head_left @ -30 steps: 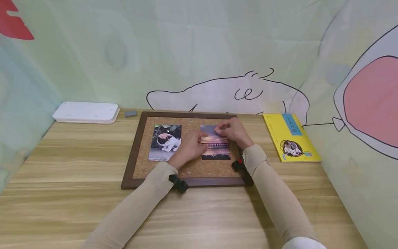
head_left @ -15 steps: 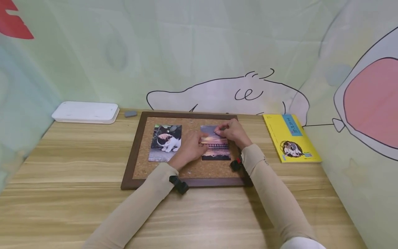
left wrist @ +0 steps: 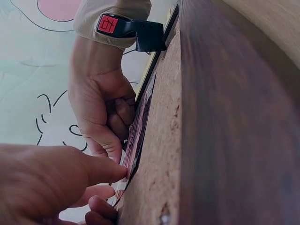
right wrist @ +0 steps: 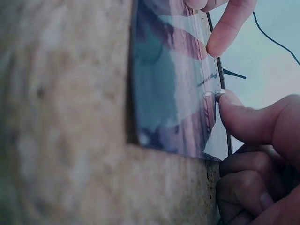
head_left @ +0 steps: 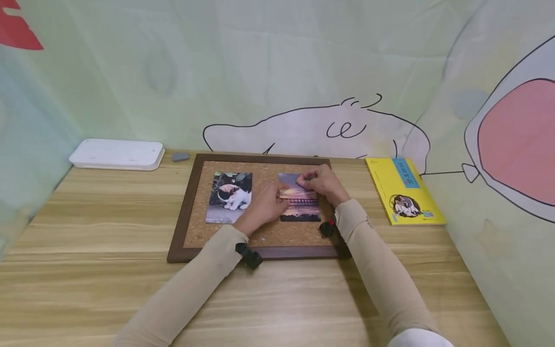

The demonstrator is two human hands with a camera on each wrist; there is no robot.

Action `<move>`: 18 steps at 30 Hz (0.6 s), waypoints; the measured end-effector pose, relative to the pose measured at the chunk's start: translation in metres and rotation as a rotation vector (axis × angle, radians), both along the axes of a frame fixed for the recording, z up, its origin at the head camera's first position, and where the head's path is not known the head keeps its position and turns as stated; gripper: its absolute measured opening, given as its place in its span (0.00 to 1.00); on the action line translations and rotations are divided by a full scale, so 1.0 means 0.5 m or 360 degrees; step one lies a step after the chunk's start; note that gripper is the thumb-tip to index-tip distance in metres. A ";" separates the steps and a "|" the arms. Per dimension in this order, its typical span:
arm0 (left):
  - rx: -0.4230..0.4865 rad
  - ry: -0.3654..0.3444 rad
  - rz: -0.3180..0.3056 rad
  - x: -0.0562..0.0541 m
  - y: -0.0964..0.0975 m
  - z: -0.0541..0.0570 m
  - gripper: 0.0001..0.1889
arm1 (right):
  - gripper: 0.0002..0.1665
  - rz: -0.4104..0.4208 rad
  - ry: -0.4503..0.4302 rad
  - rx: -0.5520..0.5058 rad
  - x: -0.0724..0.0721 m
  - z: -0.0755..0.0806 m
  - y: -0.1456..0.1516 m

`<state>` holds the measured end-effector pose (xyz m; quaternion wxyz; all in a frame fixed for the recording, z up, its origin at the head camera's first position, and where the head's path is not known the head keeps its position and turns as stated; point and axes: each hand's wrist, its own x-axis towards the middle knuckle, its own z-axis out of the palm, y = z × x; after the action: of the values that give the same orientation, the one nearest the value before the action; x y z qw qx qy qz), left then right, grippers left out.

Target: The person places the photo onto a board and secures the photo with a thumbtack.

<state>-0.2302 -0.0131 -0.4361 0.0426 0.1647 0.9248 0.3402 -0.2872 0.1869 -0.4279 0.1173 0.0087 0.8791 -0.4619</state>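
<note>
A framed corkboard [head_left: 282,252] lies on the wooden table, bearing two photos. On its right half is a sunset photo [head_left: 300,212]. My left hand [head_left: 265,205] rests on the left side of this photo with its fingers extended. Near the photo's upper edge, my right hand [head_left: 324,183] has its thumb against a small silver thumbtack [right wrist: 218,95], the other fingers curled. In the right wrist view, the tack stands at the photo's glossy surface. A cat photo [head_left: 229,197] lies to the left, with a round silver tack [head_left: 233,180] near its top.
Behind the board at the left sit a white case [head_left: 116,154] and a small grey block [head_left: 180,157]. A yellow book [head_left: 405,193] lies to the right. A printed curtain [head_left: 243,72] rises along the table's back edge.
Both hands stay at the sunset photo. The right hand and wrist have shifted very slightly to the left; the photos keep their places on the board.
</note>
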 end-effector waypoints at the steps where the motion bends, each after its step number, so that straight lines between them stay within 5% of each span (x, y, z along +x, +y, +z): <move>1: -0.0003 -0.0002 0.0000 0.000 0.001 0.000 0.25 | 0.10 0.0000 -0.0012 -0.0001 0.000 0.001 0.000; 10: -0.0015 -0.0035 0.0019 0.000 0.000 0.000 0.26 | 0.07 -0.0052 -0.0102 -0.0076 -0.002 0.010 -0.007; 18: -0.0005 -0.0026 0.0004 -0.001 0.000 -0.006 0.25 | 0.07 -0.0072 -0.0050 0.0045 -0.002 0.007 -0.016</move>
<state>-0.2305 -0.0132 -0.4389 0.0499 0.1607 0.9252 0.3402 -0.2883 0.1787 -0.4246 0.1205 0.0376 0.8831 -0.4519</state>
